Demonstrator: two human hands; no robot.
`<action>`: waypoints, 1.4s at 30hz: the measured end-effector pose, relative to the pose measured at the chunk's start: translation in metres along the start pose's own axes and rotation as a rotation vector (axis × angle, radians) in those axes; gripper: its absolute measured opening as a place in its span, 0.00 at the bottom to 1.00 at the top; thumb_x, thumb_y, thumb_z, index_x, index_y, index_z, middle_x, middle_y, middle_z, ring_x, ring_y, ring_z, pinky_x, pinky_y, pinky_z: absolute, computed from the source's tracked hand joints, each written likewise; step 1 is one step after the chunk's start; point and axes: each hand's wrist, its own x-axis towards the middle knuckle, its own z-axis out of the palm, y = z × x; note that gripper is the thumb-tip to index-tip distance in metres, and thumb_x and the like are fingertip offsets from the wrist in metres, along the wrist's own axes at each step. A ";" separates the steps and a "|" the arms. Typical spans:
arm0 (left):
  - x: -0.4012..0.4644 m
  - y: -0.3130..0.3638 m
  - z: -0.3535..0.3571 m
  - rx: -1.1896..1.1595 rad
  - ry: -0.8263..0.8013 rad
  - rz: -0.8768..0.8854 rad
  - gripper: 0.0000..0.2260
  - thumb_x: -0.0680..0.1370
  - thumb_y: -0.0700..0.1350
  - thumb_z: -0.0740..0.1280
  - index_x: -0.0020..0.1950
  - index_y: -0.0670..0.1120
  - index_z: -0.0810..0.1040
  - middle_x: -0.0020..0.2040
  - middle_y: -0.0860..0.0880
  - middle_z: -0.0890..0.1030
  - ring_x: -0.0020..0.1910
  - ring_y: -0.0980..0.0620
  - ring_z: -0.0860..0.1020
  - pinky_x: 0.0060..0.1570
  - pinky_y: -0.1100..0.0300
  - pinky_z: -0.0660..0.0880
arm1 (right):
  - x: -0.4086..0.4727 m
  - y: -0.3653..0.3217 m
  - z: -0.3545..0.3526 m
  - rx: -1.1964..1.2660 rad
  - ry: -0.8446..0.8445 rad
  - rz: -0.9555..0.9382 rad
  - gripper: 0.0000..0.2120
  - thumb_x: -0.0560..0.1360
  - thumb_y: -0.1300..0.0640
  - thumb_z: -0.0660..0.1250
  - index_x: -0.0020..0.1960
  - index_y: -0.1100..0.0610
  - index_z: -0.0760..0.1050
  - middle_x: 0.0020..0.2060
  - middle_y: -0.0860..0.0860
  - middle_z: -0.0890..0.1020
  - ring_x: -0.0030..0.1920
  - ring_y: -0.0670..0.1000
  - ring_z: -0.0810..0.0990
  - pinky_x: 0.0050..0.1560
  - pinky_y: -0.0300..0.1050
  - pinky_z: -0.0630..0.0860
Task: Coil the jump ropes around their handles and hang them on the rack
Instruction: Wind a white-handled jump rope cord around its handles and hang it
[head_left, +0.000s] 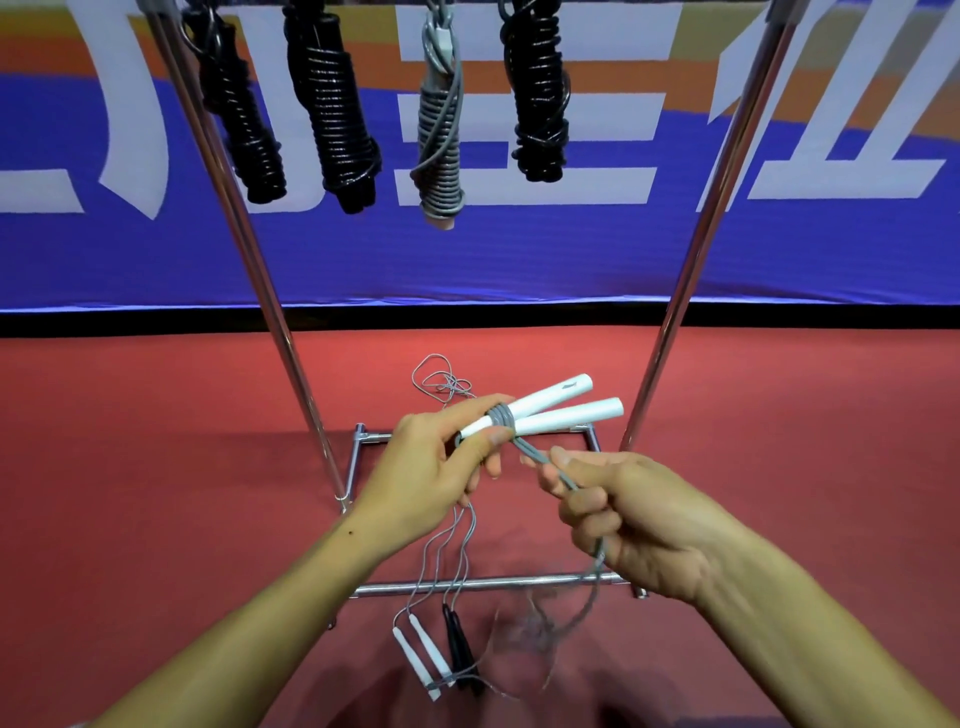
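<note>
left grip (431, 462): holds white handles (550, 410) (few grey turns) | right grip (623, 514): pinches grey rope (550, 467)

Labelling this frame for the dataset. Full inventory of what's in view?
coiled ropes: 4, three black and one grey, hanging from the rack's top bar
rack: 1, chrome, standing on the floor
white handles: 2, wrapped with a few grey turns, held in the left hand
grey cord: 1, running from the handles through the right hand
loose ropes: white and black handles, on the floor below
floor: red
banner: blue
left hand: grips the handles
right hand: grips the cord
</note>
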 end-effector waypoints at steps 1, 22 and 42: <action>-0.001 0.000 0.001 0.027 -0.001 0.004 0.13 0.84 0.43 0.68 0.67 0.55 0.82 0.34 0.50 0.81 0.28 0.49 0.74 0.27 0.50 0.78 | -0.003 -0.001 -0.001 -0.090 0.003 -0.021 0.07 0.84 0.63 0.62 0.49 0.62 0.77 0.35 0.51 0.79 0.25 0.41 0.63 0.21 0.31 0.59; 0.001 -0.002 -0.010 0.181 -0.240 -0.106 0.13 0.86 0.46 0.66 0.69 0.57 0.81 0.35 0.50 0.82 0.28 0.45 0.77 0.29 0.48 0.81 | 0.013 0.009 -0.023 -1.538 0.303 -1.093 0.09 0.80 0.43 0.66 0.54 0.45 0.83 0.44 0.44 0.77 0.39 0.50 0.79 0.35 0.54 0.78; -0.005 0.006 -0.012 0.235 -0.515 -0.090 0.11 0.86 0.46 0.66 0.67 0.55 0.81 0.40 0.48 0.85 0.33 0.45 0.81 0.39 0.47 0.82 | 0.013 -0.010 -0.040 -1.444 0.157 -0.864 0.14 0.68 0.33 0.73 0.45 0.42 0.81 0.41 0.41 0.78 0.41 0.44 0.78 0.42 0.53 0.77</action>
